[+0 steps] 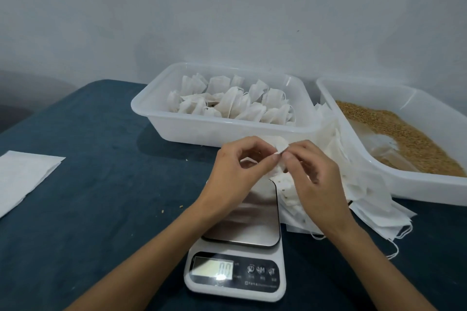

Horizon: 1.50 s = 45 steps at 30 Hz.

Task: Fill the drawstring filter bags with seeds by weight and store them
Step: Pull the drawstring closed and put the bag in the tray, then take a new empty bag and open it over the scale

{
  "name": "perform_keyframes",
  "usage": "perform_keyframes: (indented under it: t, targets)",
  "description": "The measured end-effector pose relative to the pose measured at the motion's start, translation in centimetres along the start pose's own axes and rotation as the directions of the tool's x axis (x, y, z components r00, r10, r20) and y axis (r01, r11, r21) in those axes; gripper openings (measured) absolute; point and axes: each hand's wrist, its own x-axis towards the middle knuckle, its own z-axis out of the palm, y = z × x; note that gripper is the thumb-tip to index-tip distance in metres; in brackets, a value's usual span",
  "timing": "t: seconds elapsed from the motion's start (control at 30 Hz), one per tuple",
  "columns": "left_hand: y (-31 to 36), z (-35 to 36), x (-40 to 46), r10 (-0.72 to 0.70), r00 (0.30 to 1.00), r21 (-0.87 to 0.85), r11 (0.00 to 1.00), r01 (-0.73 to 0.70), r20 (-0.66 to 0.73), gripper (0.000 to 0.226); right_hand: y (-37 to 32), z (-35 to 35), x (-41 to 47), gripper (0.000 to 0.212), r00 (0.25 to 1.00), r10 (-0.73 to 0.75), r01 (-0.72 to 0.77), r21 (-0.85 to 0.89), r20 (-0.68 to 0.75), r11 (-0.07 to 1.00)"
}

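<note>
A good part of the work is judged to be done: the left tray (161, 118), of translucent white plastic with rounded corners, is well stocked with puffed, gathered filled bags (235, 105). Much is left too, for a thick, fanned stack of flat empty bags (364, 184) lies between the scale and the seed tray (429, 192), and a broad bed of fine golden-brown seeds (404, 134) is spread in that tray, its bare floor showing at the near side.

One filter bag (284, 184) is held above the steel platter of the kitchen scale (237, 260). Its top edge is pinched by the thumb and forefinger of the left hand (235, 171) and of the right hand (316, 174), the fingertips nearly meeting. The paper is thin, matte and semi-sheer; small dark specks, likely seeds, show through its lower part. Whether the mouth is being opened or drawn shut cannot be told. A zero reading is shown on the display.

The table is covered by a dark teal cloth (88, 159), dotted with a few stray seeds. A folded white sheet (22, 177) lies at the left edge.
</note>
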Motion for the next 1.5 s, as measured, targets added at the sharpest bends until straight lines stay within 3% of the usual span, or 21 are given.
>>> perform_keyframes:
  t: [0.1, 0.2, 0.27, 0.33, 0.43, 0.5, 0.57, 0.73, 0.83, 1.0, 1.13, 1.3, 1.5]
  targets:
    - [0.2, 0.3, -0.2, 0.029, 0.999, 0.002, 1.000, -0.029, 0.025, 0.012, -0.5, -0.4, 0.4, 0.013, 0.994, 0.109, -0.110, 0.242, 0.018, 0.964]
    - [0.4, 0.1, 0.0, 0.012, 0.987, 0.097, 0.995, 0.004, -0.158, 0.013, -0.3, -1.1, 0.8, 0.014, 0.969, 0.246, -0.222, 0.402, -0.007, 0.888]
    - [0.5, -0.4, 0.2, -0.102, 0.962, 0.098, 0.987, 0.131, -0.255, 0.033, -0.1, -1.4, 0.9, 0.018, 0.946, 0.324, -0.286, 0.482, 0.005, 0.828]
    - [0.7, -0.7, 0.3, -0.251, 0.953, -0.030, 0.968, 0.249, -0.170, 0.039, 0.1, -1.6, 0.9, 0.021, 0.933, 0.359, -0.310, 0.533, 0.013, 0.787]
    - [0.7, -0.5, 0.3, -0.311, 0.948, -0.187, 0.937, 0.295, -0.060, 0.024, 0.2, -1.5, 0.8, 0.018, 0.942, 0.323, -0.258, 0.418, -0.090, 0.871]
    - [0.5, -0.4, 0.2, -0.286, 0.953, -0.212, 0.942, 0.261, -0.095, 0.020, 0.5, -1.5, 0.8, 0.008, 0.947, 0.248, -0.191, 0.262, -0.206, 0.946]
    - [0.4, -0.5, 0.3, -0.266, 0.953, -0.220, 0.948, 0.231, -0.145, 0.029, 0.6, -1.5, 0.7, 0.001, 0.953, 0.195, -0.154, 0.186, -0.231, 0.970]
    - [1.0, -0.3, 0.3, -0.232, 0.957, -0.219, 0.957, 0.192, -0.176, 0.017, 0.0, -1.3, 0.6, 0.009, 0.969, 0.207, -0.162, 0.287, -0.132, 0.944]
    - [1.1, -0.1, 0.2, -0.203, 0.961, -0.214, 0.963, 0.161, -0.190, 0.023, -0.2, -1.1, 0.5, 0.012, 0.978, 0.210, -0.198, 0.294, -0.008, 0.935]
    - [0.8, -0.4, 0.3, -0.216, 0.952, -0.190, 0.966, 0.176, -0.215, 0.022, 0.1, -1.3, 0.6, 0.032, 0.970, 0.236, -0.208, 0.290, -0.065, 0.934]
    - [0.4, -0.3, 0.3, -0.210, 0.963, -0.167, 0.969, 0.182, -0.171, 0.036, -0.3, -1.4, 0.5, 0.023, 0.988, 0.145, -0.156, 0.321, 0.058, 0.934]
    - [0.0, -0.4, 0.6, -0.202, 0.947, -0.167, 0.972, 0.163, -0.251, 0.013, -0.5, -1.3, 0.6, 0.022, 0.984, 0.179, -0.171, 0.318, 0.002, 0.933]
    - [-0.1, -0.5, 0.7, -0.190, 0.948, -0.157, 0.976, 0.153, -0.255, 0.015, -0.2, -1.0, 0.4, 0.036, 0.986, 0.154, -0.164, 0.290, 0.057, 0.943]
